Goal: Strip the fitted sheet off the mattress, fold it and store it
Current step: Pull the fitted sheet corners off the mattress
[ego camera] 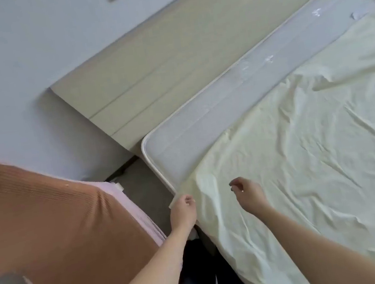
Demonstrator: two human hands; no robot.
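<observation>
The pale yellow fitted sheet (304, 148) lies rumpled across the mattress (203, 125), already off the head end, where a bare white strip shows below the beige headboard (158, 68). My left hand (183, 211) pinches the sheet's loose corner at the mattress edge. My right hand (247, 193) hovers just over the fabric, fingers loosely curled, holding nothing.
</observation>
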